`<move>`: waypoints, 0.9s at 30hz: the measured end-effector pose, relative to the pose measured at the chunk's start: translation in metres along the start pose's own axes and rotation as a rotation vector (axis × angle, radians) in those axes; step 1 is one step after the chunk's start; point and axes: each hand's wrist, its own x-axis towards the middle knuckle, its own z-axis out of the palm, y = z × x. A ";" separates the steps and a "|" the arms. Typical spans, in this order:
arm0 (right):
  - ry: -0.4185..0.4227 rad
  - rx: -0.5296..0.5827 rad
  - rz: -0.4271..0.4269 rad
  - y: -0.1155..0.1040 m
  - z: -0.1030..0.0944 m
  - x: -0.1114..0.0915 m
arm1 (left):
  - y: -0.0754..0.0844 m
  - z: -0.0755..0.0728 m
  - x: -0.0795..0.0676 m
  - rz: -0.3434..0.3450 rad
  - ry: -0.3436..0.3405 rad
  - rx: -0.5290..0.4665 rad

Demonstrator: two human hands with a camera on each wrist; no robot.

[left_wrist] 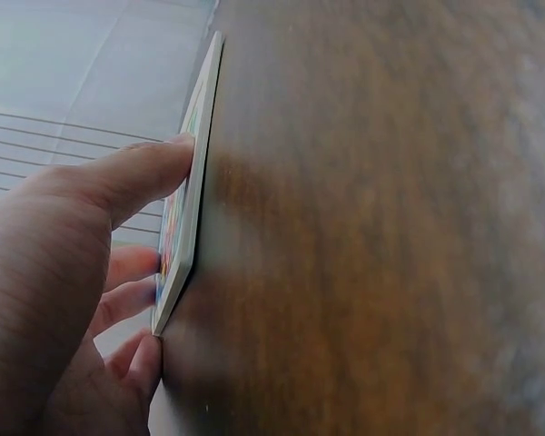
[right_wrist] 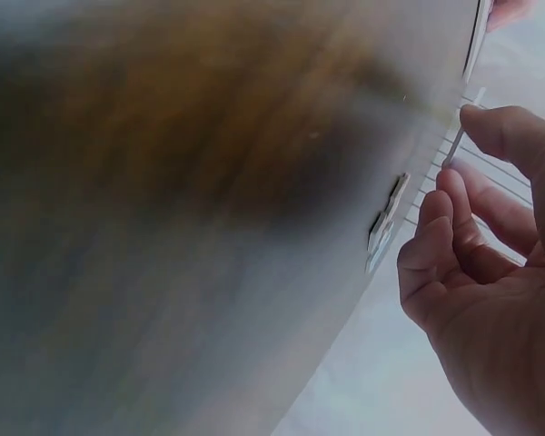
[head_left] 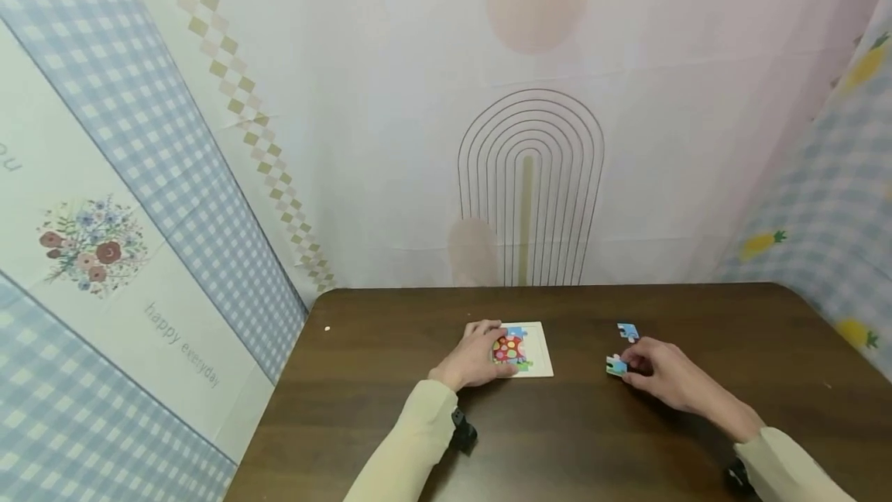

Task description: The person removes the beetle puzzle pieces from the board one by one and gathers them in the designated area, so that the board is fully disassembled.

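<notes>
My left hand (head_left: 475,357) lies across the left side of a white-framed jigsaw board (head_left: 540,351). In the left wrist view its thumb presses on the board (left_wrist: 198,204) near one edge, the other fingers at the far side. Red, spotted pieces (head_left: 511,348) with blue and green ones fill part of the board; my hand hides some. Between thumb and fingertips, my right hand (head_left: 665,374) pinches a blue and green puzzle piece (head_left: 615,366), seen edge-on in the right wrist view as a thin sliver (right_wrist: 455,145). Just beyond that hand, another blue puzzle piece (head_left: 627,330) lies on the table.
The dark wooden table (head_left: 557,440) ends at a hanging patterned cloth (head_left: 390,177) behind it. Checked cloths (head_left: 167,161) hang at the sides. A small white speck (head_left: 327,328) lies near the table's far left corner.
</notes>
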 end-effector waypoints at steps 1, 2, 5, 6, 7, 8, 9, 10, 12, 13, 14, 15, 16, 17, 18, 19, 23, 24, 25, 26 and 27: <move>0.007 -0.003 -0.013 0.001 0.000 -0.005 | 0.001 0.002 -0.001 -0.001 -0.001 -0.001; 0.013 -0.004 -0.020 0.002 0.000 -0.009 | 0.001 0.003 -0.002 0.000 -0.002 -0.005; 0.027 -0.011 -0.046 0.004 -0.001 -0.019 | 0.001 0.003 -0.003 0.004 0.001 -0.007; 0.028 -0.010 -0.050 0.005 -0.001 -0.021 | 0.001 0.002 -0.004 0.006 0.000 -0.008; 0.022 -0.008 -0.054 0.005 -0.002 -0.023 | 0.000 0.002 -0.004 0.009 0.000 -0.008; 0.011 -0.003 -0.051 0.006 -0.002 -0.025 | 0.000 0.002 -0.004 0.012 -0.001 -0.010; 0.005 0.000 -0.055 0.007 -0.003 -0.027 | -0.001 0.001 -0.003 0.014 -0.002 -0.011; -0.001 0.005 -0.054 0.009 -0.003 -0.029 | -0.001 0.001 -0.003 0.017 -0.003 -0.011; -0.009 0.009 -0.062 0.011 -0.003 -0.032 | -0.002 0.001 -0.002 0.023 -0.005 -0.011; -0.017 0.009 -0.063 0.013 -0.004 -0.034 | -0.002 0.001 -0.002 0.024 -0.006 -0.010; -0.022 0.011 -0.066 0.014 -0.004 -0.035 | -0.002 0.001 -0.001 0.026 -0.007 -0.013; -0.023 0.010 -0.069 0.016 -0.004 -0.036 | -0.002 0.001 -0.001 0.029 -0.007 -0.015; -0.030 0.012 -0.069 0.017 -0.004 -0.037 | -0.002 0.000 -0.001 0.030 -0.007 -0.015; -0.036 0.012 -0.072 0.019 -0.005 -0.038 | -0.002 0.000 0.000 0.030 -0.009 -0.020; -0.045 0.016 -0.072 0.020 -0.005 -0.039 | -0.002 0.000 0.000 0.029 -0.011 -0.022; -0.052 0.020 -0.070 0.021 -0.006 -0.041 | -0.002 0.000 0.001 0.027 -0.011 -0.023; -0.065 0.033 -0.059 0.024 -0.008 -0.044 | -0.001 -0.001 0.001 0.019 -0.013 -0.030; -0.063 0.035 -0.058 0.025 -0.008 -0.045 | -0.001 -0.001 0.001 0.019 -0.013 -0.031; -0.057 0.034 -0.059 0.025 -0.008 -0.045 | -0.001 -0.001 0.001 0.018 -0.014 -0.032; -0.050 0.032 -0.061 0.026 -0.008 -0.046 | -0.001 -0.001 0.001 0.018 -0.013 -0.031; -0.042 0.029 -0.064 0.026 -0.008 -0.046 | -0.001 -0.001 0.001 0.017 -0.015 -0.033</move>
